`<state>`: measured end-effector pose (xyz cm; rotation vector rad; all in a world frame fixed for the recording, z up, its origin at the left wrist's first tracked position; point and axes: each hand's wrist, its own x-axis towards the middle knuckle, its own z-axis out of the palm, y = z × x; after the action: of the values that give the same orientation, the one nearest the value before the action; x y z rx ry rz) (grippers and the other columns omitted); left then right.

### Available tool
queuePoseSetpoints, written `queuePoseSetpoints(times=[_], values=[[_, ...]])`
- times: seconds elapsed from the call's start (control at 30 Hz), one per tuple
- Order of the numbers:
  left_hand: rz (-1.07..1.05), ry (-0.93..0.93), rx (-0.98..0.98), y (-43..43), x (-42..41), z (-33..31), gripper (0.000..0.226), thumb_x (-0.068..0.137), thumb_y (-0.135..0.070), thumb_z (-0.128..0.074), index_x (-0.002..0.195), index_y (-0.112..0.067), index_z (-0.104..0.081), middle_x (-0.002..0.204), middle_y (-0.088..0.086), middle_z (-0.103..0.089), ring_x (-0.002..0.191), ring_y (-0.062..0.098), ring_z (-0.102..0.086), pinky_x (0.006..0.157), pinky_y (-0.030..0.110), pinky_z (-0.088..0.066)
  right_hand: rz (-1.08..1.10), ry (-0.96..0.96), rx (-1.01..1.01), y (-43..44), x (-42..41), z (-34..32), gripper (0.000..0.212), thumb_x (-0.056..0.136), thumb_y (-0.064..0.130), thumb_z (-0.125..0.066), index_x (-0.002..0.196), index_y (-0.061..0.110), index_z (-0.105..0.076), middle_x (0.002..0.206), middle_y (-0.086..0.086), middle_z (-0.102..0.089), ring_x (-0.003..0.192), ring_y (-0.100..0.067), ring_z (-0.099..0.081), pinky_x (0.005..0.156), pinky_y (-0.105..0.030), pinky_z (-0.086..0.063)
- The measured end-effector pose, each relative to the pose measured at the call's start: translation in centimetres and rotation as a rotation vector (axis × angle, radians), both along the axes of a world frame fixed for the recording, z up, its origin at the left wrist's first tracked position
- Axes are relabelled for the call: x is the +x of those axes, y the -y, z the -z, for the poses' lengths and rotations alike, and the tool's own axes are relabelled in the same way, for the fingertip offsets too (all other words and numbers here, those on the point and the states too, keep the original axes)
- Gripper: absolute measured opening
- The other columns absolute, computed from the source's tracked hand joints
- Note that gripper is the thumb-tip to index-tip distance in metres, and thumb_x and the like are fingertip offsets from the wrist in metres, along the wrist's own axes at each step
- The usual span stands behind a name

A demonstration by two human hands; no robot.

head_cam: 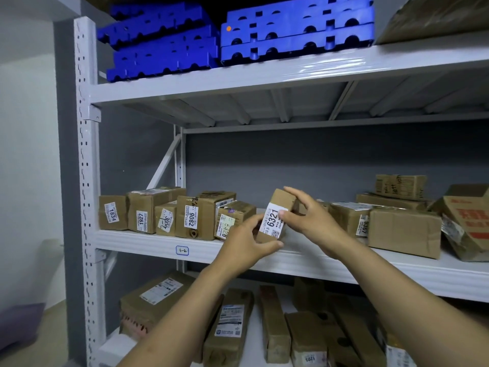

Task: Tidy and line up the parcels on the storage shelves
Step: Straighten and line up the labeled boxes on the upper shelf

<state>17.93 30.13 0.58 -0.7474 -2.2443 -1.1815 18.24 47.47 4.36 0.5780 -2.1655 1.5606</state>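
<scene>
Parcel 6321 [271, 221] tilted at shelf edge [148, 243]; left hand [247, 243], right hand [311, 217] grip it

both bare arms are reaching forward, converging. the left hand [247, 241] is gripping the box [283, 199] at its lower end; the right hand [311, 219] is pinching its upper end, thumb in front.

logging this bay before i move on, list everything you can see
shelving rack: one, white, fills the view
stacked trays: two piles, blue, top shelf
lined-up parcels: five showing labels, brown, middle shelf left
loose parcels: several, brown, middle shelf right
lower parcels: several, brown, bottom shelf
shelf tag: one, white, reads 6-2, middle shelf edge
parcel 6321: one, brown, held over middle shelf
left hand: grips its lower end
right hand: pinches its top
</scene>
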Motion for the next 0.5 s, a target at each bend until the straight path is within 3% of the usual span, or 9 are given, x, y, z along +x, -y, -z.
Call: queuePoseSetpoints(times=[0.13,0.2,0.27,0.37,0.5], values=[[-0.017,0.025,-0.057,-0.2,-1.6,0.9,0.067,0.074,-0.032,-0.081,0.132,-0.037,-0.046,0.106,-0.023,-0.060,0.095,-0.012,-0.055,0.074,0.000,-0.039,0.001,-0.005,0.103,-0.1,-1.0,0.3,0.048,0.094,0.017,-0.061,0.137,0.033,-0.048,0.132,0.002,-0.056,0.109,-0.012,-0.060,0.084,-0.029,-0.058],[-0.047,0.013,-0.109,-0.2,-2.6,1.5,0.067,0.074,-0.034,-0.080,0.133,-0.034,-0.048,0.114,-0.016,-0.064,0.103,-0.002,-0.058,0.082,0.008,-0.044,0.039,-0.030,0.213,0.0,-1.8,0.4,0.047,0.095,0.017,-0.059,0.139,0.032,-0.048,0.138,0.004,-0.051,0.115,-0.009,-0.054,0.093,-0.029,-0.053],[-0.156,-0.090,-0.178,0.3,-3.4,1.8,0.063,0.076,-0.039,-0.077,0.133,-0.034,-0.050,0.120,-0.012,-0.063,0.108,0.005,-0.056,0.090,0.022,-0.046,0.080,-0.082,0.318,0.2,-2.4,0.3,0.048,0.095,0.019,-0.059,0.140,0.030,-0.046,0.143,0.005,-0.047,0.119,-0.003,-0.045,0.096,-0.018,-0.042],[-0.320,-0.314,-0.246,1.8,-4.4,1.3,0.061,0.081,-0.044,-0.070,0.137,-0.032,-0.049,0.129,-0.010,-0.056,0.118,0.007,-0.044,0.096,0.021,-0.033,0.144,-0.119,0.453,0.4,-3.4,0.2,0.054,0.093,0.024,-0.062,0.143,0.031,-0.041,0.150,0.004,-0.040,0.130,-0.007,-0.039,0.096,-0.016,-0.030],[-0.490,-0.389,-0.391,4.1,-6.0,0.0,0.076,0.078,-0.054,-0.067,0.144,-0.029,-0.041,0.150,-0.003,-0.035,0.140,0.016,-0.023,0.114,0.035,-0.016,0.162,-0.044,0.530,0.7,-5.2,0.9,0.076,0.087,0.027,-0.071,0.147,0.037,-0.026,0.145,0.002,-0.046,0.123,-0.017,-0.050,0.094,-0.027,-0.044]])
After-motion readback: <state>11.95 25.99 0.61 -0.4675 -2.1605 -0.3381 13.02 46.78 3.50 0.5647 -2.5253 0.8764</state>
